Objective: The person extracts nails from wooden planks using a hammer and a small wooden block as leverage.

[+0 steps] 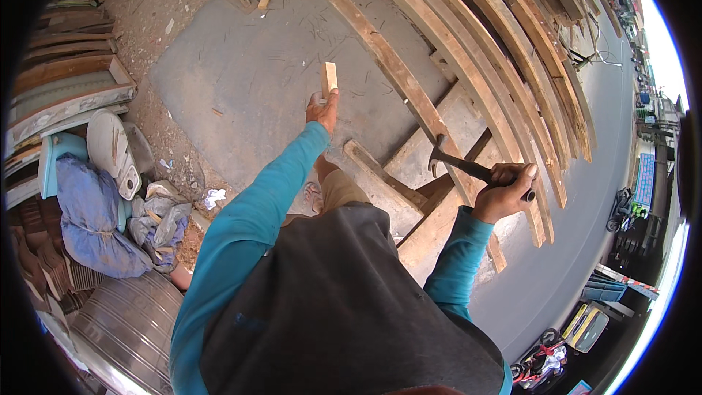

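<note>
My left hand point(322, 111) is closed round the lower end of a short pale wood block point(330, 77), held out over the grey ground sheet. In my right hand point(507, 192) is a claw hammer point(468, 166) with a dark handle, gripped near the handle's end. The hammer's head lies over or against the nearest long timber plank point(398, 73); whether they touch I cannot tell. Other long planks point(468, 73) run side by side beyond it, resting across wooden supports point(431, 212).
Many nails or splinters lie scattered on the grey sheet point(241, 66). At the left are stacked window frames point(69, 106), a blue tarp bundle point(99, 216) and a ribbed metal drum point(131, 322). A road point(592, 227) with parked motorbikes point(541, 362) runs along the right.
</note>
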### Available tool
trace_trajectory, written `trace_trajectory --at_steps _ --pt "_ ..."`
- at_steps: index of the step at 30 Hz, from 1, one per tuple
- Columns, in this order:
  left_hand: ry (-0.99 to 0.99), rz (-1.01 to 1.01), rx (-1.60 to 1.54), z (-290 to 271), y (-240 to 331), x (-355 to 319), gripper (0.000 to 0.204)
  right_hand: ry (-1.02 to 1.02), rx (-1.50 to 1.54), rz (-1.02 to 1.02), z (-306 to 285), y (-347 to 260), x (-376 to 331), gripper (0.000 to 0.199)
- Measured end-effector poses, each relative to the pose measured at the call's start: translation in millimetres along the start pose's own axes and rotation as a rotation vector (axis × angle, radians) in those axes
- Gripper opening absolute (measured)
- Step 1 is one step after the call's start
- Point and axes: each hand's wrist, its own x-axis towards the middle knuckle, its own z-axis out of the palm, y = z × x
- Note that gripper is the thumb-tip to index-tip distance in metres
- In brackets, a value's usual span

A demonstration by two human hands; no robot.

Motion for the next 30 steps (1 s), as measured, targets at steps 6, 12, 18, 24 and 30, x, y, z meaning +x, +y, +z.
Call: trace_trajectory --at_steps 6,12,18,24,30 --pt "0.061 0.289 -0.027 15 98 156 0.072 -0.217 0.059 0.028 64 22 143 0.027" --pt "0.090 0.146 -0.097 12 154 185 0.063 -0.475 -0.096 0.136 87 -11 228 0.022" --pt "0.101 0.256 0.015 -25 228 239 0.057 -0.449 -0.144 0.101 180 -10 255 0.021" --pt "-0.021 0.670 0.237 -50 352 292 0.048 -0.175 -0.089 0.212 282 -22 244 0.025" --pt "-0.120 0.973 0.457 -1 421 486 0.053 0.092 0.138 0.252 418 30 235 0.037"
